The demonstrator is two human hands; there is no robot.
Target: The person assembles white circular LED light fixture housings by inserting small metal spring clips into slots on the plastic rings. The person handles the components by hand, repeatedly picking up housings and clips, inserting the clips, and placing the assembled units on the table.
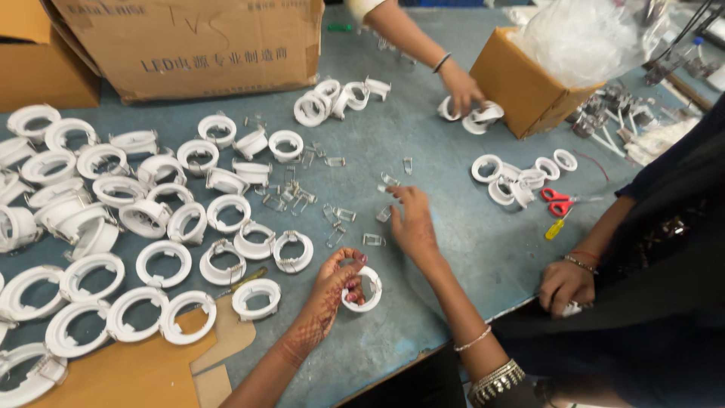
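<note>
Holding a white round plastic ring housing point(362, 290) at the near edge of the blue-grey bench point(453, 227), the person works with both hands.

Her left hand point(332, 287) has its grip closed around that ring, fingers curled over its rim, just above the bench top. Her right hand point(411, 223) lies spread and loose, gripping nothing, fingertips among the small bent metal spring clips point(340, 214) scattered mid-bench. Many more white rings point(151, 219) lie to the left, near a large cardboard box point(196, 45). Across the bench another person's hand point(461, 91) touches rings beside a smaller cardboard box point(521, 83). Red-handled scissors point(557, 200) lie to the right.
</note>
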